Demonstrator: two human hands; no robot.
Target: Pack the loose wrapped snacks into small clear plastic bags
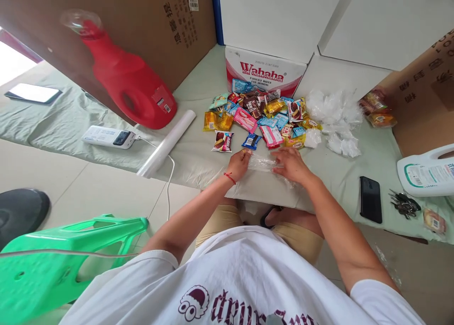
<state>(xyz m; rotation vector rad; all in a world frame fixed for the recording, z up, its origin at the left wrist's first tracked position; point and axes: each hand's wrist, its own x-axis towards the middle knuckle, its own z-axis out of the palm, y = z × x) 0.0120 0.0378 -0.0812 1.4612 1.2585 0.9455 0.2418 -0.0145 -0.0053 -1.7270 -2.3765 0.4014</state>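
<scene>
Hands and clear plastic (261,162), centre of the frame: your left hand (239,164), wearing a red string at the wrist, pinches the near-transparent plastic at its left end. Your right hand (291,165) touches its right end with fingers parted and bent; whether they grip it cannot be told. Just above lies a heap of wrapped snacks (244,120), with a blue packet (251,141) near your left fingertips. Crumpled clear bags (333,114) lie right of the heap; the Wahaha carton (264,72) stands behind it. A plastic roll (166,144) lies left of centre, below the red jug (131,83).
</scene>
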